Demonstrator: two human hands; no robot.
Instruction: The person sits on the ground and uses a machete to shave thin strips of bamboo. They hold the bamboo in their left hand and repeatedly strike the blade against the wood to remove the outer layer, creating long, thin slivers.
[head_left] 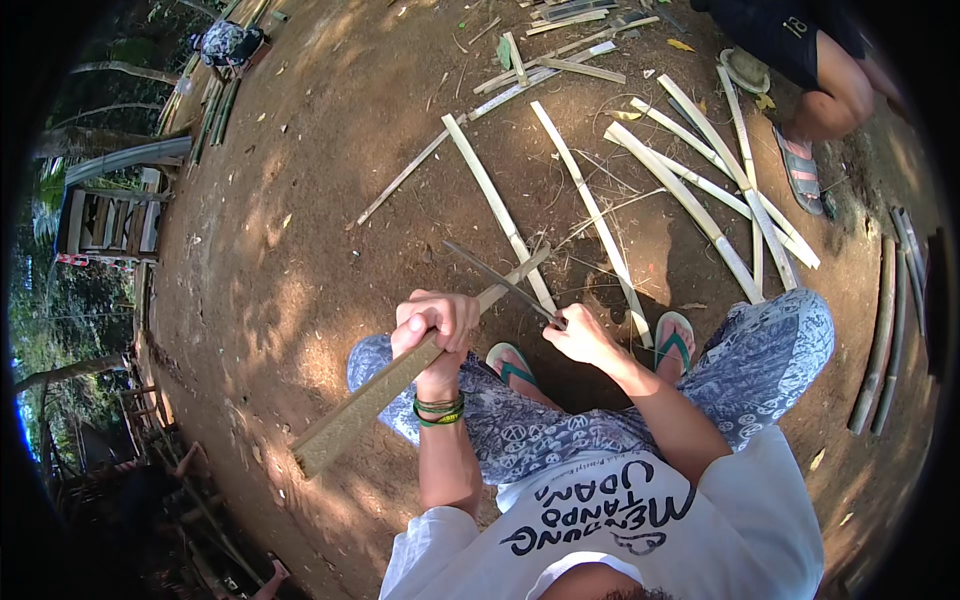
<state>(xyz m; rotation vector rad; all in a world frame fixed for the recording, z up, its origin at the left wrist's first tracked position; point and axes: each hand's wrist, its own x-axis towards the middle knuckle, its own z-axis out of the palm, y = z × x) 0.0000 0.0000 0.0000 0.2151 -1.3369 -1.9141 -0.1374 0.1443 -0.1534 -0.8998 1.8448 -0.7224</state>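
Observation:
A split bamboo slat [370, 400] runs slantwise in front of me, its wide end low at the left and its thin end up toward the middle. My left hand [438, 328] is wrapped round it partway along. My right hand [582, 335] is closed on the handle of a long-bladed knife [500, 278]. The dark blade points up and left and crosses the slat near its thin end; whether it cuts into the wood I cannot tell. Thin shavings [580, 235] lie on the ground just beyond the blade.
Several pale bamboo strips [690, 205] lie on the brown dirt ground ahead and to the right. Bamboo poles [877, 340] rest at the far right. A person's sandalled foot [800, 170] is at the upper right; another person [232, 45] crouches far left beside green poles [212, 112].

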